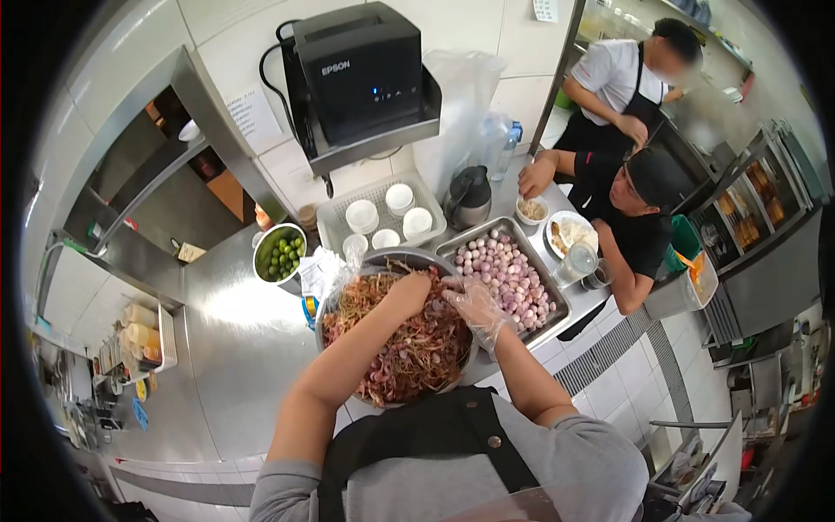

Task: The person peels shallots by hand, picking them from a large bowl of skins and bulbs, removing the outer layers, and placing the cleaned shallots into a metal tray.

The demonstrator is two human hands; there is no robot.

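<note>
Left hand (pixel 409 290) buried in shallot peelings (pixel 409 348) inside bowl (pixel 416 255); fingers hidden, grip indeterminate. Gloved right hand (pixel 477 306) loosely curled at bowl edge, contents unclear.

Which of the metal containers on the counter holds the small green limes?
The small round metal bowl left of the white cup rack; the big bowl under the hands holds reddish peelings, the rectangular tray peeled shallots.

"EPSON" on black printer (pixel 358 70)

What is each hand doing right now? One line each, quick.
Left hand: bare, curled at the far rim of the bowl of shallot peels; grip cannot be told.
Right hand: plastic-gloved, beside the left hand; grip cannot be told.
</note>
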